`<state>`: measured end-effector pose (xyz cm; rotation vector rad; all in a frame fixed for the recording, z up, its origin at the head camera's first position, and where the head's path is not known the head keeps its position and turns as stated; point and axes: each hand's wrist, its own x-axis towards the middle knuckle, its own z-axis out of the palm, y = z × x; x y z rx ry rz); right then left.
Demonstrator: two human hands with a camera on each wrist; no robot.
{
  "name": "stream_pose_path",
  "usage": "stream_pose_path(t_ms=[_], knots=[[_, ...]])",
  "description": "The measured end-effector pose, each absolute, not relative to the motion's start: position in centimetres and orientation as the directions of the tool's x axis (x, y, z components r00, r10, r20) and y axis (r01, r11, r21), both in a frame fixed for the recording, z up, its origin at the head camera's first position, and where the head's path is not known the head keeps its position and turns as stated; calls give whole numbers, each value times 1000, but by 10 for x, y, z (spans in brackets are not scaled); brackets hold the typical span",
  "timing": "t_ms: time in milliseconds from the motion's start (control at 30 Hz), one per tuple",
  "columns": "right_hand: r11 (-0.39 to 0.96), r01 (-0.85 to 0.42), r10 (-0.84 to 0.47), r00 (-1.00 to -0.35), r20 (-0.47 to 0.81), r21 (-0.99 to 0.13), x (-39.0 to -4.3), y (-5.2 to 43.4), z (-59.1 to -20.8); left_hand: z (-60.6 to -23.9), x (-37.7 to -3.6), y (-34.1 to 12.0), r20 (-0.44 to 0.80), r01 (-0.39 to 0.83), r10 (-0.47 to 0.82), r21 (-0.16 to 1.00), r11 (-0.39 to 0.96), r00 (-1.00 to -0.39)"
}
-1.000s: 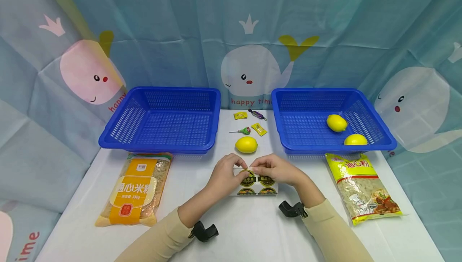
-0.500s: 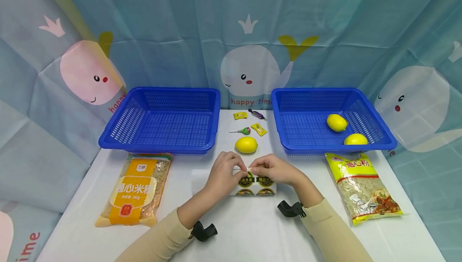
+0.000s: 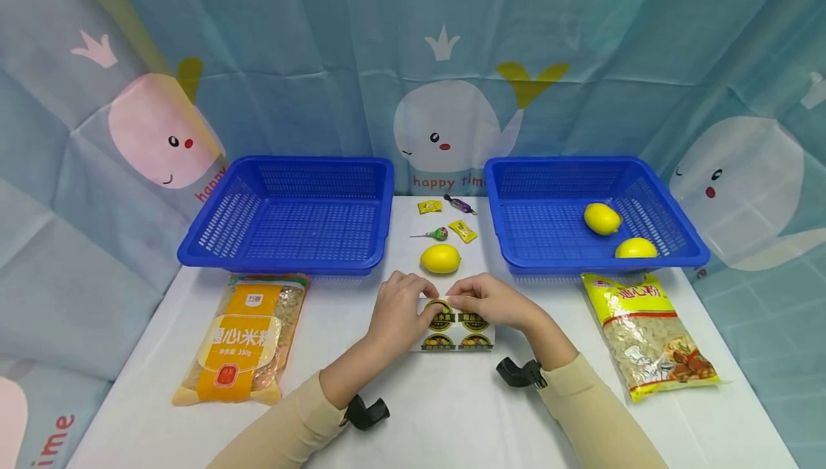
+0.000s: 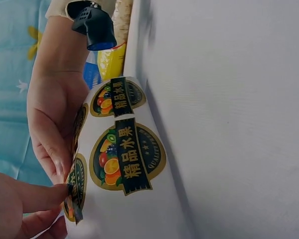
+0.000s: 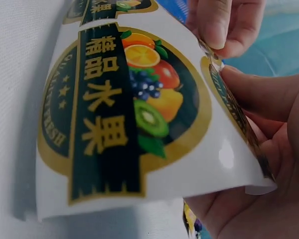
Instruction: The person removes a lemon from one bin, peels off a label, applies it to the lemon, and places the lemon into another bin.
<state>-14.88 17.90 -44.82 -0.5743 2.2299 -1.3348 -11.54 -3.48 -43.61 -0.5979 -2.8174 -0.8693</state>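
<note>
A white sheet of round fruit-label stickers (image 3: 458,333), black with gold rims and pictured fruit, is between the two hands at the middle of the table. My left hand (image 3: 403,311) pinches its far edge between thumb and forefinger, right at one sticker. Close beside it, my right hand (image 3: 493,302) grips the same edge, with the thumb on the printed side. In the right wrist view the sheet bends upward toward the fingertips, and a large sticker (image 5: 154,94) lies flat on it. Just beyond the hands lies a yellow lemon (image 3: 441,259).
Two blue baskets stand at the back, the left one (image 3: 284,267) and the right one (image 3: 600,264), which holds two lemons (image 3: 603,219). Between them lie several wrapped candies (image 3: 462,231) and a lollipop (image 3: 440,234). Food bags flank the hands, one orange (image 3: 241,340), one yellow (image 3: 652,340).
The sheet's far edge has tilted up slightly between the fingers. A white strip seen left of the left hand half a second ago no longer shows. Both hands stay nearly in place.
</note>
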Motion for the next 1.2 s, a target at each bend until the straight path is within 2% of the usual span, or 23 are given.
stream_pose_path(t_ms=[467, 800, 1200], knots=[[454, -138, -589, -788, -181, -880, -150, 178, -449, -432, -118, -36, 187, 382, 342, 602, 701, -921], [501, -64, -523, -817, -243, -863, -154, 178, -455, -424, -116, -39, 177, 395, 376, 647, 652, -910], [582, -78, -475, -841, -260, -809, -157, 183, -465, -420, -116, -45, 128, 346, 395, 758, 552, -910]])
